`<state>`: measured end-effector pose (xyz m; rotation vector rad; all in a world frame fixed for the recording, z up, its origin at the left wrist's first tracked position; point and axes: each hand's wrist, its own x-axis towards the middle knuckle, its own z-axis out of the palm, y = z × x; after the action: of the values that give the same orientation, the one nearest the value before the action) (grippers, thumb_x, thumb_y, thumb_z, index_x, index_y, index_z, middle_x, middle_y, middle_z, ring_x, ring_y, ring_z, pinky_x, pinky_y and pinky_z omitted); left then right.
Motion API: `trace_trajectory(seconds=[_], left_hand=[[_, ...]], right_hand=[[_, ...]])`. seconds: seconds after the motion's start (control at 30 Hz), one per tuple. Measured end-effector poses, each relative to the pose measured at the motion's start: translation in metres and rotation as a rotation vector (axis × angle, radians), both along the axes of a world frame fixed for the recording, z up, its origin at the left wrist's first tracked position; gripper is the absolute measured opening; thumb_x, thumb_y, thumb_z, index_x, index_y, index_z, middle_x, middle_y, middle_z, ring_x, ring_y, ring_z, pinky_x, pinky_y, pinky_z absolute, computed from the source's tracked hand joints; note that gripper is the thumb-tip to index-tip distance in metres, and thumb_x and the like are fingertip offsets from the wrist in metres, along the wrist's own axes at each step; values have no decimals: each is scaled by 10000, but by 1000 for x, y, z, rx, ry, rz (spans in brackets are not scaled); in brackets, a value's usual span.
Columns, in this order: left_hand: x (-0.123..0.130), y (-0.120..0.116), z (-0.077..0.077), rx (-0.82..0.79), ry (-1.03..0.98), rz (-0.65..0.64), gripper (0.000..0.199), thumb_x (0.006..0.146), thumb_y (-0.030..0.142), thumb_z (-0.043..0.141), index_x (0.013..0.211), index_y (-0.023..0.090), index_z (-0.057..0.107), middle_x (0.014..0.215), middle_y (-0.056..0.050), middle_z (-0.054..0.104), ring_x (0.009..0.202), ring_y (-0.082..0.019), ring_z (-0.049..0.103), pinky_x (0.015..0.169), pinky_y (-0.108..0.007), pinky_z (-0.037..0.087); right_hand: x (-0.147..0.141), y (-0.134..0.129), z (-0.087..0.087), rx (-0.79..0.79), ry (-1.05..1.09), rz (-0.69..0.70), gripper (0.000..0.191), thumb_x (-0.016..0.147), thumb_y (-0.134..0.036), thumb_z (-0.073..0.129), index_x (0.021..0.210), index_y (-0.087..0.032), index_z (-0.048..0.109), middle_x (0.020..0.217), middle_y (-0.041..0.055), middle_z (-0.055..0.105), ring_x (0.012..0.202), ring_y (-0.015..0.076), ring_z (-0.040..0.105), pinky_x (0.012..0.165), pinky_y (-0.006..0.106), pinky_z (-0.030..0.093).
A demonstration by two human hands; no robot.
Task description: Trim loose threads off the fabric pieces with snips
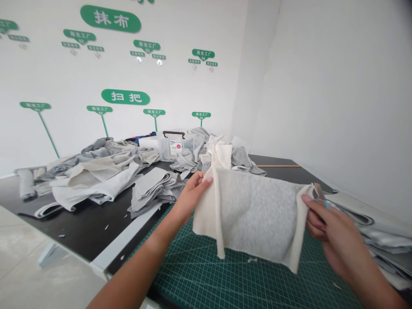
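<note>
The black table bears a green gridded mat and, to its left, piled fabric. Above the mat, a grey, cream-edged cloth hangs spread: the left hand pinches its upper left, the right hand its upper right corner, beside a small object too blurred to name.

Bright, diffuse light; leftmost signs blurred; edges stretched.

A grey-and-cream cloth is held above the green mat on the worktop: the left hand pinches it at its ten o'clock, the right hand at three o'clock.
</note>
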<state>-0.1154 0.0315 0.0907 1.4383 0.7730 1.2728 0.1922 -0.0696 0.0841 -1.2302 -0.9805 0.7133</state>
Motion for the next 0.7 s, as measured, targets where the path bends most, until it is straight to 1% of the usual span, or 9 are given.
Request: trace_trajectory(seconds=[0.1,0.17,0.23,0.3,0.37,0.4,0.5,0.57,0.7], left_hand=[[-9,14,-16,-65,177,21,325,822,492,620,871,175,570,766,7,551,664,-125,468,584,-202,336],[-11,22,-30,-124,310,-18,309,799,468,632,831,164,585,746,-2,558,673,-137,478,579,-206,328],[-9,27,-42,-184,408,-38,315,770,472,650,805,166,585,709,0,547,660,-145,476,563,-210,316],[-5,28,-51,-200,464,-36,340,743,492,672,805,169,585,700,3,547,650,-148,475,558,-214,310],[-1,26,-55,-154,488,-63,362,736,505,684,828,164,603,744,-5,579,671,-149,490,575,-217,319],[1,23,-56,-119,488,-89,366,745,508,679,844,162,615,774,-10,595,686,-148,498,587,-218,326],[9,15,-55,-32,469,-171,364,785,505,651,912,164,650,815,-14,614,699,-141,509,609,-221,343],[16,8,-55,16,451,-234,366,813,494,631,980,170,666,810,-13,612,690,-136,505,611,-222,349],[29,-6,-57,120,418,-383,351,861,459,605,1058,179,680,767,-4,568,686,-127,482,621,-219,350]], right_hand=[[10,8,-9,-207,-42,167,589,882,-563,607,557,-227,247,513,-88,181,465,71,129,430,243,135],[12,15,-18,-316,-94,203,584,859,-587,607,541,-227,274,480,-91,197,432,62,137,420,235,122],[12,21,-24,-340,-197,120,516,817,-590,632,559,-217,385,455,-80,279,396,67,211,404,222,153],[9,24,-27,-294,-340,-14,408,785,-582,645,680,-198,558,486,-42,452,411,105,374,406,218,252],[2,24,-27,-243,-468,-89,390,772,-576,642,853,-195,668,611,4,623,519,167,542,456,235,368],[-3,24,-27,-223,-516,-82,398,768,-574,642,900,-202,693,680,20,674,592,198,600,491,245,412],[-24,20,-29,-185,-561,48,400,754,-571,661,911,-210,732,830,40,737,792,264,671,594,260,490],[-41,17,-35,-180,-523,166,412,753,-574,672,910,-200,742,884,50,743,851,273,675,641,259,511],[-64,17,-53,-219,-423,311,439,770,-602,664,917,-197,748,754,41,706,747,231,665,582,240,499]])
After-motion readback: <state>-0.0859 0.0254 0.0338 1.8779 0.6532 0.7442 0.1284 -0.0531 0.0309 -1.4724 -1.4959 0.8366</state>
